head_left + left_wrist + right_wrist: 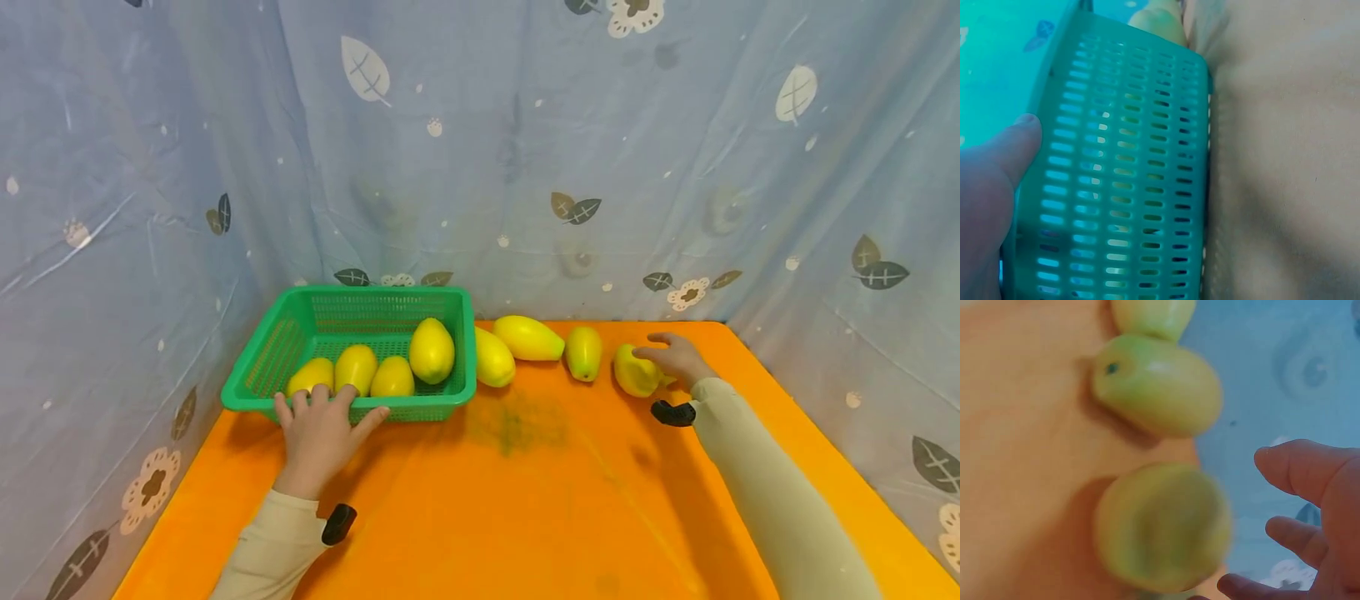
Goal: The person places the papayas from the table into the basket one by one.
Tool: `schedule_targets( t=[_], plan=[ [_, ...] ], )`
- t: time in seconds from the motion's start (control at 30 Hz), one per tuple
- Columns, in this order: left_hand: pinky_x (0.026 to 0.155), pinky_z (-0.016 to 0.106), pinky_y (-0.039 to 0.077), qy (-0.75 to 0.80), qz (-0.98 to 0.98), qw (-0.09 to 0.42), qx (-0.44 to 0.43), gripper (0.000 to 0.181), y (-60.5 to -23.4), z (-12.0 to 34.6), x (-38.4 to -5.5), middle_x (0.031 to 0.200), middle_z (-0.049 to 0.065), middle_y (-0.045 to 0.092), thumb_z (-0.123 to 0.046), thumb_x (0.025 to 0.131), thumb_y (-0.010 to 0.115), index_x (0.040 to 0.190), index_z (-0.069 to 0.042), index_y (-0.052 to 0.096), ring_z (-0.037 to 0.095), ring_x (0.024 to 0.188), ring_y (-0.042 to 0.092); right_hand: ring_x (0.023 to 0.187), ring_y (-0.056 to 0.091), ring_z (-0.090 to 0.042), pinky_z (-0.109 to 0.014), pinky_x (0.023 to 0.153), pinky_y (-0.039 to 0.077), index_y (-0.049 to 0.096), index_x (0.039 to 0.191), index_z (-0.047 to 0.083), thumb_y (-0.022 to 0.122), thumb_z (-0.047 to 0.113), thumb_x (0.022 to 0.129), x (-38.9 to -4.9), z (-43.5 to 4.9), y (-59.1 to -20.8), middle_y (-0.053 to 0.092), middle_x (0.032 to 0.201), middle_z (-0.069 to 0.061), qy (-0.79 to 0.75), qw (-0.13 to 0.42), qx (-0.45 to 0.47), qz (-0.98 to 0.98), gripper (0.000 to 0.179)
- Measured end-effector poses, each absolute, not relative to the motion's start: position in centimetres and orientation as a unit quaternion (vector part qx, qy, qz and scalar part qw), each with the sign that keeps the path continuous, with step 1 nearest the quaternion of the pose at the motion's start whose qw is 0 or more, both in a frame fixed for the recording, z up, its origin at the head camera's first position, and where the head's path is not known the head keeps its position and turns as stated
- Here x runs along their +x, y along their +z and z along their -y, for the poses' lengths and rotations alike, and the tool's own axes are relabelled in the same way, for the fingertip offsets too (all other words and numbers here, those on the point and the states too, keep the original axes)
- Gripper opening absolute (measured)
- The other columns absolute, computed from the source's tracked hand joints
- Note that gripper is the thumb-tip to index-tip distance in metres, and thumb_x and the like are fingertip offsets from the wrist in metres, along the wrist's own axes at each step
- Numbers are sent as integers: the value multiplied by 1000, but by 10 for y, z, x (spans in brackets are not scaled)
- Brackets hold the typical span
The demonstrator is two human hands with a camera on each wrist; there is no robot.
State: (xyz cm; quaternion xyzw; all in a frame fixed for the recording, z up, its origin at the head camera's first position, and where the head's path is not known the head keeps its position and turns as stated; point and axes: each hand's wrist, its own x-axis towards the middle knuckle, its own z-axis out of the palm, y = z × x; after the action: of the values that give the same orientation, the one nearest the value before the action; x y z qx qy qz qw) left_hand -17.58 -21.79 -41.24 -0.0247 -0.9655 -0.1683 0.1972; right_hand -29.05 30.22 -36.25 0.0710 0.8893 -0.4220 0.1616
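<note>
My left hand (321, 433) holds the near rim of a green plastic basket (420, 402), its fingers reaching over the edge. In the left wrist view the thumb (1019, 140) lies along that rim, above the slotted wall. Several yellow papayas sit inside, one larger papaya (432, 350) at the right end. On the orange table, my right hand (678, 360) hovers with spread fingers at the rightmost papaya (634, 372). The right wrist view shows a gap between its fingers and that dented, shadowed papaya (1163, 528).
Left of the right hand, a row of papayas lies along the table's back: a short papaya (583, 353), a long papaya (527, 338) and a papaya (492, 358) against the basket's side. A patterned blue curtain (480, 167) encloses the orange table (525, 500) behind and at both sides.
</note>
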Motion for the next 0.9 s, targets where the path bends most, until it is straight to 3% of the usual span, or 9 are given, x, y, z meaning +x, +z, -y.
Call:
schedule_targets(
  t=[0.17,0.3,0.7,0.9],
  plan=[
    [109,81,12,-163,966,198,-30,57,-418,218,-177,106,32,62,-55,89,73,114,-5,71,60,101,49,133,43,-50,-55,101,51,12,162,-2,52,38,105,-288,-304,-386,17,162,-36,-420,161,71,-890,81],
    [110,82,12,-161,967,195,-29,58,-417,218,-178,108,33,62,-56,88,73,116,-5,70,62,104,49,129,45,-42,-46,101,47,18,161,-4,56,34,103,-293,-302,-394,19,163,-35,-414,137,66,-898,78],
    [110,82,10,-161,967,197,-21,57,-413,223,-176,110,33,62,-55,89,73,114,-5,70,60,104,47,134,44,-43,-47,102,49,15,161,-2,54,34,104,-299,-297,-395,17,163,-35,-447,133,69,-882,78],
    [112,82,8,-165,969,184,-20,57,-413,218,-177,111,31,61,-56,91,71,117,-6,70,59,105,47,128,49,-43,-55,101,53,9,163,2,50,36,106,-298,-289,-362,22,160,-36,-481,122,58,-866,78]
  ],
)
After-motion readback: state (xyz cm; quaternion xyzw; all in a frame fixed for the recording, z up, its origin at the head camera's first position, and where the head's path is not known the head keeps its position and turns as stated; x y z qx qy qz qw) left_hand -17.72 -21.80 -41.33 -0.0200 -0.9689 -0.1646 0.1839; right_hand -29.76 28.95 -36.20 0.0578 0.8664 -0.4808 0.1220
